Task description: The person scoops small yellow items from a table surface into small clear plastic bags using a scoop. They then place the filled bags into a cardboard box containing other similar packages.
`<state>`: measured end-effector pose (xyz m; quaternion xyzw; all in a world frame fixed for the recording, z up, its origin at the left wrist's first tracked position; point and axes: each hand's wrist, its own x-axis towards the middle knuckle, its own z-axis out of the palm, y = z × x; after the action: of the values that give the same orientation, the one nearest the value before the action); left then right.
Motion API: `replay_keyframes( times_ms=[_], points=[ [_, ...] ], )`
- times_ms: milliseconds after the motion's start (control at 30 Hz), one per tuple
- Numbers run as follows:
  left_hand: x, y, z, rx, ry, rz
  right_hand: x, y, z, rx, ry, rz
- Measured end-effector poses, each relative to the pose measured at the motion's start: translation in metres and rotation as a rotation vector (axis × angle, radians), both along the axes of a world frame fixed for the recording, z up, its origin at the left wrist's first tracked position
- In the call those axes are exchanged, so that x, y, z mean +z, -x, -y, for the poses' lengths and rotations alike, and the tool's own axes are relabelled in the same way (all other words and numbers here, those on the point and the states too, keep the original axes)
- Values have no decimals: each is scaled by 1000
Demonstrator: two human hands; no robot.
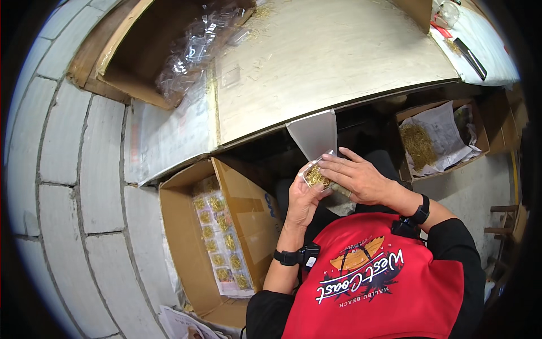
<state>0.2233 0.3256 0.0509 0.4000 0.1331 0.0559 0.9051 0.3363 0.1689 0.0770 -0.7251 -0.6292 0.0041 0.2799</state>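
Observation:
A small clear plastic box (317, 177) of thin gold-coloured metal pieces is held between my hands in front of my body. From the left, my left hand (305, 198) grips its side, with the thumb near the gold pieces. My right hand (357, 179) lies across the box's right and upper side, fingers pressed together against it. What the right thumb does is partly hidden. Just beyond the box, a translucent whitish sheet (314, 133) hangs from the table edge.
Left of me, an open carton (243, 209) contains rows of filled clear boxes (230, 242). A carton (132, 70) with clear plastic boxes (195, 53) lies on the table (316, 62). Another carton (477, 127), at right, holds loose gold pieces (418, 144). A black strip-like tool (470, 58) lies far right.

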Motion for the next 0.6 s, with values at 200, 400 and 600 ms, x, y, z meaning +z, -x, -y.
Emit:
replay_keyframes(
  times_ms=[200, 400, 600],
  points=[
    [-12, -4, 0, 96, 48, -120, -10, 3, -4, 25, -205, -189],
    [-11, -4, 4, 117, -35, -156, -1, -5, 4, -185, -378, -379],
    [-8, -5, 6, 93, 9, -124, -19, 1, 3, -319, -310, -851]
  ],
)
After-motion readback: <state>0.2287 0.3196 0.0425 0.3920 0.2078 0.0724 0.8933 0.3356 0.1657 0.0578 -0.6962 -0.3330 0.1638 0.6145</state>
